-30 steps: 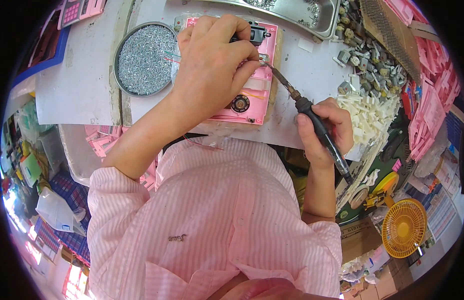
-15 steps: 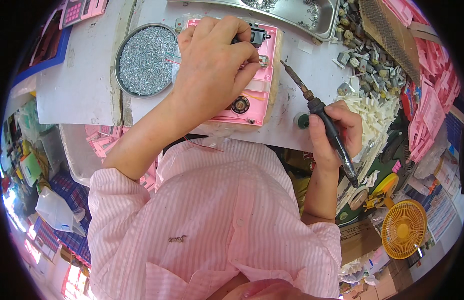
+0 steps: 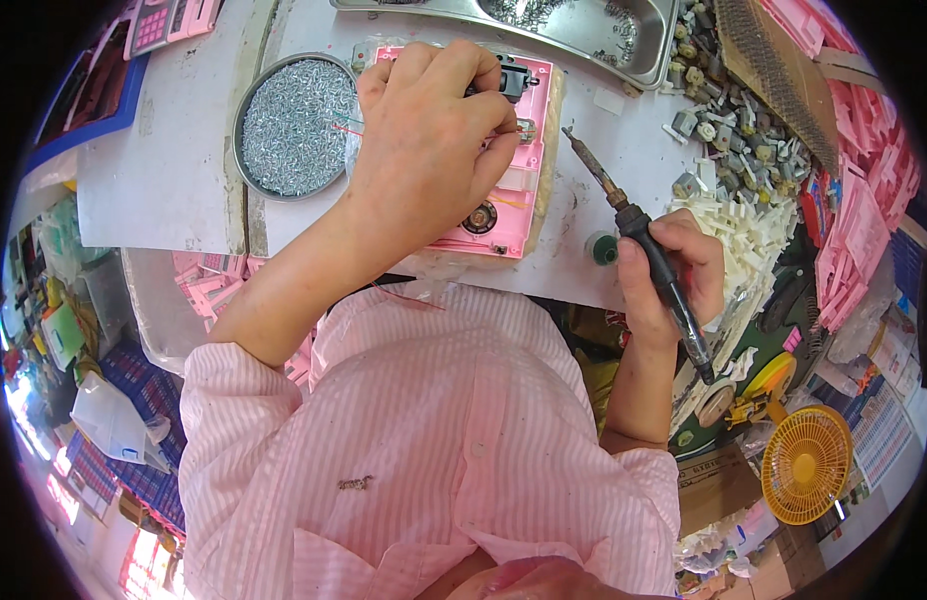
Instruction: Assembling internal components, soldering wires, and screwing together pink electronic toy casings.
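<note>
In my right hand (image 3: 684, 265) is a soldering iron (image 3: 654, 250), its dark handle gripped between thumb and fingers. The bare tip points up and left, just right of a pink plastic casing (image 3: 524, 178) and apart from it. My left hand (image 3: 434, 130) lies over the casing, thumb and fingers pinched together beside a small metal part (image 3: 526, 130); what they pinch is hidden. At the casing's top sits a black mechanism (image 3: 516, 78). Lower down are a round dark speaker-like part (image 3: 480, 217) and a yellow wire. Thin red wires (image 3: 349, 129) stick out left of my hand.
Left of the casing stands a round bowl (image 3: 238, 150) of small silvery screws or pins. A metal tray (image 3: 584, 50) lies beyond. To the right are heaps of small motors (image 3: 729, 130), white plastic pieces (image 3: 754, 230) and pink parts (image 3: 854, 240). A small green-topped container (image 3: 605, 248) stands near the iron.
</note>
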`<state>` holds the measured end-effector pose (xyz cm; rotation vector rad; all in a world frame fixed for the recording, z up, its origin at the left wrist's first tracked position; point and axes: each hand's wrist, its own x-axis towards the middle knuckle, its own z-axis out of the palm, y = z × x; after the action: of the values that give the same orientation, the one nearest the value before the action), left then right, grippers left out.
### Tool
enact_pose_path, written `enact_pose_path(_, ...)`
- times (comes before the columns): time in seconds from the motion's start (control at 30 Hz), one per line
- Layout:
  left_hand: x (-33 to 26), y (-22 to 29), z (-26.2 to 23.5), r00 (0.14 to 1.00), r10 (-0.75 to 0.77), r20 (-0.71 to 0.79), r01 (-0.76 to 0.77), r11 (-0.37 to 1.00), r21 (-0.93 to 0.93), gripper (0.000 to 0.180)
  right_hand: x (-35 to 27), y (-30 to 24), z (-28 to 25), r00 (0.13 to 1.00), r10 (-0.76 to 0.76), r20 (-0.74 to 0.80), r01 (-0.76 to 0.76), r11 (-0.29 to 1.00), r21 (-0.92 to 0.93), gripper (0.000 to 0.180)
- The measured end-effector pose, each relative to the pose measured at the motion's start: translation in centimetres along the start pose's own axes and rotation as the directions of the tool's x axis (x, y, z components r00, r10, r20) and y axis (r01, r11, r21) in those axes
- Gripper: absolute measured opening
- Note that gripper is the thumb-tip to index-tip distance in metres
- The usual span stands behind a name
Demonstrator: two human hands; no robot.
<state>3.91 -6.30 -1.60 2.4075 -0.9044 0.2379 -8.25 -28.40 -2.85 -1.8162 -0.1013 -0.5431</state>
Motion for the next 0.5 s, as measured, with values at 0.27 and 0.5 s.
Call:
enact_pose_path(0.27, -0.04, 0.01, -0.02, 1.000, 0.021, -0.016, -0.021, 1.000, 0.012, 0.013, 0.17, 0.08, 0.25, 1.000, -0.004, 0.008, 0.004, 1.000, 0.006, 0.030)
enact_pose_path(0.5, 0.22, 0.69, 0.66, 0.999, -0.019, -0.043, 0.022, 0.997, 0.070, 0.009, 0.25, 0.69, 0.85, 0.999, 0.023, 0.045, -0.023, 1.000, -0.006, 0.030)
